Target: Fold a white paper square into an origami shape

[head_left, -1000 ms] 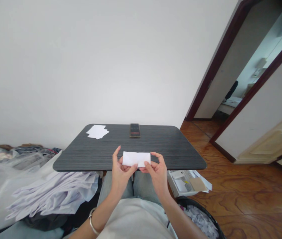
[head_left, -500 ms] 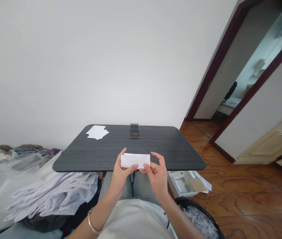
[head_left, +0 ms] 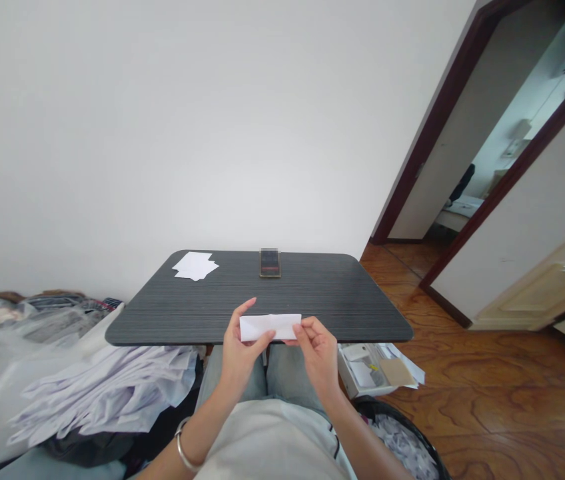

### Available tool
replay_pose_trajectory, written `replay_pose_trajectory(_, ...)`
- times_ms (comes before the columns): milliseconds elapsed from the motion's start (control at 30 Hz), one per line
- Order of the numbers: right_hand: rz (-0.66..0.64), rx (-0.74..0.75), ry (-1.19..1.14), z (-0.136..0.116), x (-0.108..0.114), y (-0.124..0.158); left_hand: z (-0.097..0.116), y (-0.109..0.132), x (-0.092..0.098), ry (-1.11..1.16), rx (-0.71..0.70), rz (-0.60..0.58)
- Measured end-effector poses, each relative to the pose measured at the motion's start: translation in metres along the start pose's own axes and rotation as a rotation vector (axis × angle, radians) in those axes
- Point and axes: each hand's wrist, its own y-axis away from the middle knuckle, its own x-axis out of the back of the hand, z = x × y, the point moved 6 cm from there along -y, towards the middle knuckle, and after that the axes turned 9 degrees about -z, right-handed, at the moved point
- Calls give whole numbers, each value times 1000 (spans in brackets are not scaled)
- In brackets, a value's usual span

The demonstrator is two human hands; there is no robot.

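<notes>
I am holding with my left hand [head_left: 242, 351] the left end of a folded white paper [head_left: 270, 327], and my right hand [head_left: 318, 353] pinches its right end, so the hands are apart with the paper between them, just above the near edge of the dark table [head_left: 327, 297]. On the far side of this table lie a small stack of white sheets [head_left: 195, 266] and, to its right, a smartphone [head_left: 270, 263]. Below the table, at right, I see an open white box [head_left: 362, 368].

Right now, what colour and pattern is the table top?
The table top is dark grey with fine parallel streaks, best seen in the head view.
</notes>
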Motion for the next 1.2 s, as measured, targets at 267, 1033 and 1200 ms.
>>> replay_pose_trajectory(267, 26, -3, 23, -3, 4, 0, 4, -1, 2, -16, -8, 11)
replay_pose_trajectory(1033, 48, -113, -81, 12, 14, -9, -7, -5, 11, 164, 65, -78)
replay_pose_trajectory(1200, 46, -129, -95, 13, 15, -10, -4, -8, 19, 131, 48, -53)
